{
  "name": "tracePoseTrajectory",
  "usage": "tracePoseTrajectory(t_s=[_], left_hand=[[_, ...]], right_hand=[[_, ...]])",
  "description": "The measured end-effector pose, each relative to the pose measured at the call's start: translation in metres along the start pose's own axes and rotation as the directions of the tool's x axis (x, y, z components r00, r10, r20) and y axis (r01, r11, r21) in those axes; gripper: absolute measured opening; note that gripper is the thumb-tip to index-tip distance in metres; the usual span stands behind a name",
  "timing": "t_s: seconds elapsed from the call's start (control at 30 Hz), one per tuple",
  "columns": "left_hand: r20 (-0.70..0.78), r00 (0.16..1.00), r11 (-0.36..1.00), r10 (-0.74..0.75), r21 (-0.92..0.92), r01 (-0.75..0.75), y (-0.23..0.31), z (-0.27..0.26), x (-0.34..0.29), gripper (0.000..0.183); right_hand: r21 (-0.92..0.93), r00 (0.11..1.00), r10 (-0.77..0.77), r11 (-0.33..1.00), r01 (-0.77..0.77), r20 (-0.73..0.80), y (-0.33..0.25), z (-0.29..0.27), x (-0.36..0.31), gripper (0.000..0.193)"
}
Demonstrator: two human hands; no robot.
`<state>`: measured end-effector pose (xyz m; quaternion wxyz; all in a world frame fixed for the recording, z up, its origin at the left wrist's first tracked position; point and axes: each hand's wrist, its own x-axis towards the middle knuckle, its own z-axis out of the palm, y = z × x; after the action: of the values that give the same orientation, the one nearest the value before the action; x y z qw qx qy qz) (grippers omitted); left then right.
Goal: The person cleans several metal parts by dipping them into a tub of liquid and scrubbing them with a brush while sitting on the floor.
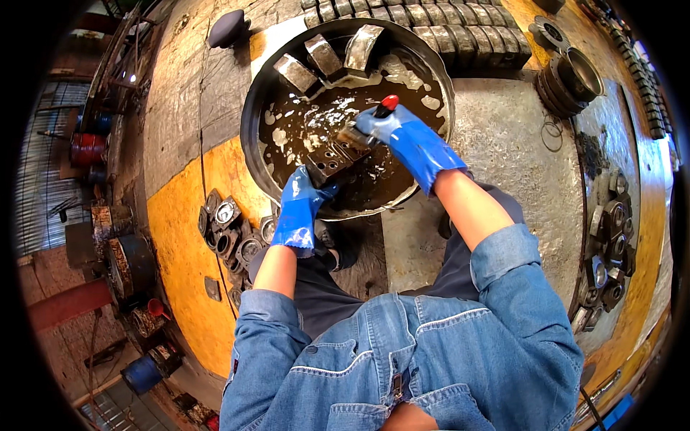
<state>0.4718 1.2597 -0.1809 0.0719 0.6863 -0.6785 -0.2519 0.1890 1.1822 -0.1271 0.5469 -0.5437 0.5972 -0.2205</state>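
Note:
A wide round metal basin (251, 118) of murky brown liquid with pale foam stands in front of me. My left hand (296, 201), in a blue rubber glove, grips the near-left end of a dark metal block with round holes (328, 164), held tilted over the liquid. In the same kind of glove, my right hand (399, 133) is closed around a brush (389, 103) with a red-ended handle. The brush head lies against or just above the block's upper side; contact is hard to tell. Several curved metal blocks (325, 57) lean along the basin's far wall.
Rows of similar metal blocks (460, 43) are lined up beyond the basin. Stacked metal rings (568, 82) stand at the far right. Loose flanged metal parts lie in a heap (233, 230) at left and another pile (611, 244) at right. A dark rounded object (228, 29) lies far left.

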Motion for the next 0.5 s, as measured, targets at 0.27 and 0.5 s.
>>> tracePoseTrajectory(t_s=[0.27, 0.5], left_hand=[[0.078, 0.996, 0.994, -0.044, -0.094, 0.051, 0.030, -0.016, -0.006, 0.053], [0.031, 1.000, 0.994, 0.003, -0.111, 0.001, 0.031, -0.016, -0.005, 0.053]], right_hand=[[-0.062, 0.969, 0.201, 0.975, -0.211, -0.143, 0.076, 0.004, 0.047, 0.035], [-0.180, 0.942, 0.179, 0.955, -0.236, -0.285, 0.061, 0.002, 0.032, 0.039]])
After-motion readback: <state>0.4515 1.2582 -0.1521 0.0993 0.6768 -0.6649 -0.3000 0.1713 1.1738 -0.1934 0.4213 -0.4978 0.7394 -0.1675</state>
